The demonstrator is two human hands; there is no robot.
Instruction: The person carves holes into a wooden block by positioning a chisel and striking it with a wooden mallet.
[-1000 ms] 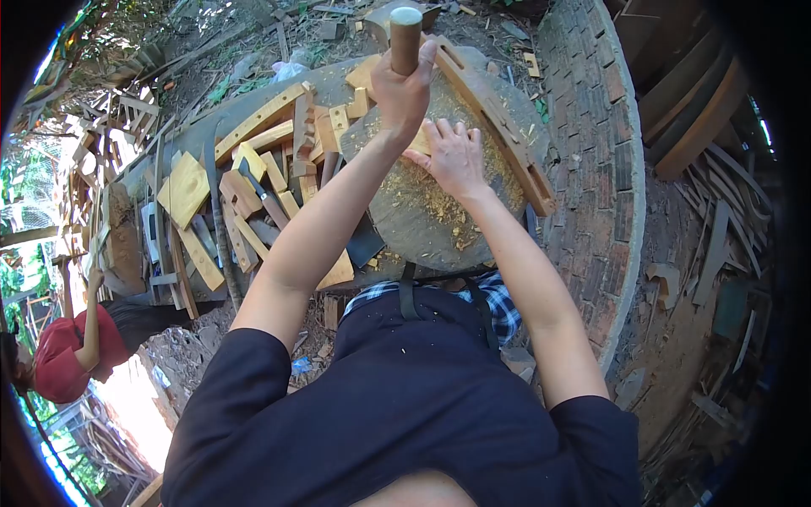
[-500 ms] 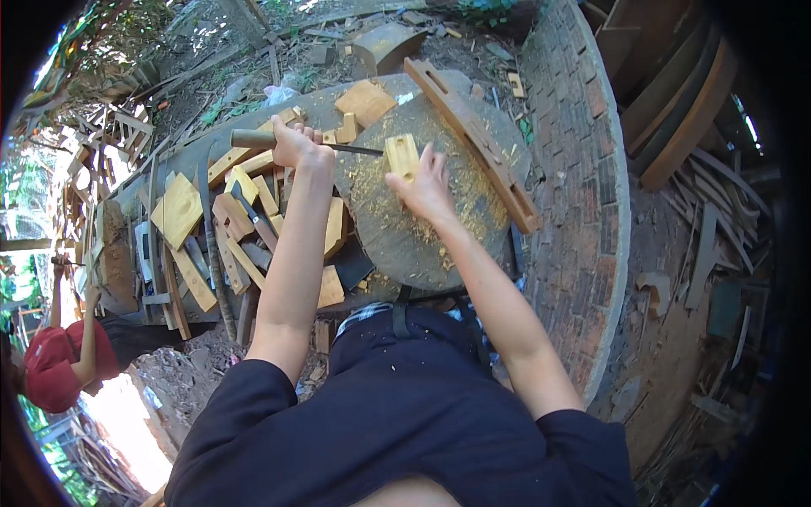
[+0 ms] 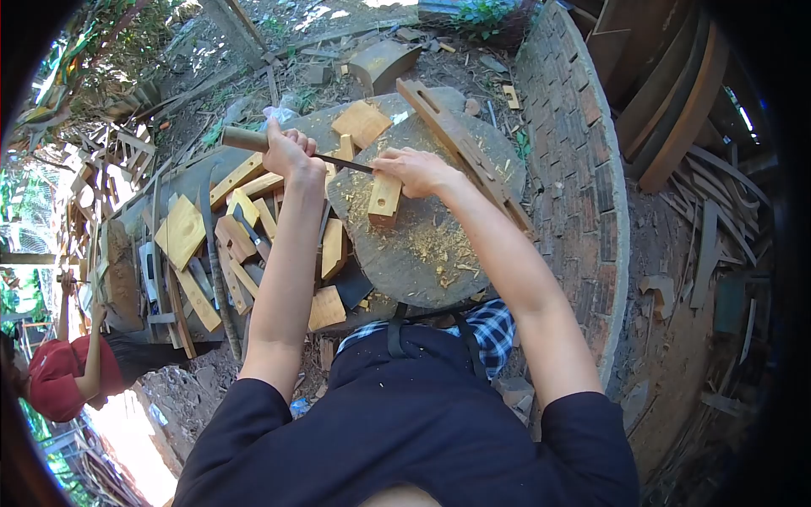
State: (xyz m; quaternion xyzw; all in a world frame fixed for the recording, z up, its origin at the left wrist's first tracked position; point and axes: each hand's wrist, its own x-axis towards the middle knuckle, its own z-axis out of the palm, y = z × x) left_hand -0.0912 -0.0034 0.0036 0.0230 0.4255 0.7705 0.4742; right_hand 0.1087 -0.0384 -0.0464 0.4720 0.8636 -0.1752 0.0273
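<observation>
My left hand (image 3: 291,154) is wrapped round the wooden handle of a long chisel (image 3: 242,138), whose dark blade points right toward a small yellow wooden block (image 3: 384,201). My right hand (image 3: 418,171) grips the far end of this block, fingers over its top. A small hole shows in the block's upper face. Under my right fingers the blade's tip is hidden, so I cannot tell whether it touches the wood. The block is over a round wooden stump top (image 3: 372,266) strewn with wood shavings (image 3: 441,243).
A long slotted beam (image 3: 460,144) lies along the stump's right side, beside a low brick wall (image 3: 574,160). Many wood offcuts (image 3: 236,239) are heaped on the left. A square board (image 3: 361,124) lies at the back. Another person in red (image 3: 63,376) is at far left.
The block has come nearer to me and turned, showing its holed face. My right hand has shifted from its near right side to its far end. The chisel stays in my left hand, slightly lower.
</observation>
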